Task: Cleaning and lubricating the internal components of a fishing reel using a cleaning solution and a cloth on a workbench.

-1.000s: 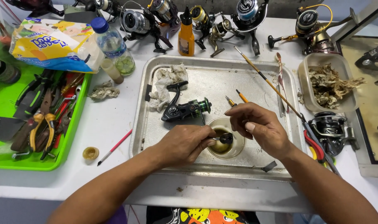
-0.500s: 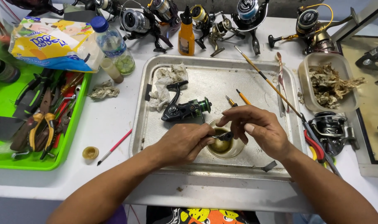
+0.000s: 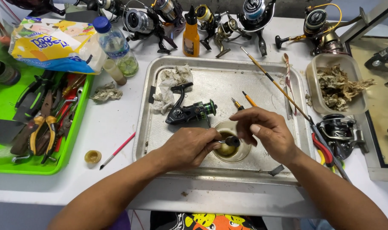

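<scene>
While fingers (image 3: 211, 142) hide its shaft, only the knob (image 3: 233, 141) shows.

Fishing reel (image 3: 189, 111) lies on tray (image 3: 262, 76), behind bowl (image 3: 241, 153); tool bin (image 3: 70, 145) left.

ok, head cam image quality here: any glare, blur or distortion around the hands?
Head view: light is even and soft, with only faint shadows under the left hand and right hand. The metal tray shows dull sheen, no blown-out glare. Both hands and the small dark part between them look sharp, no motion blur. Wide-angle bending shows at the edges; the table edge curves.
</scene>
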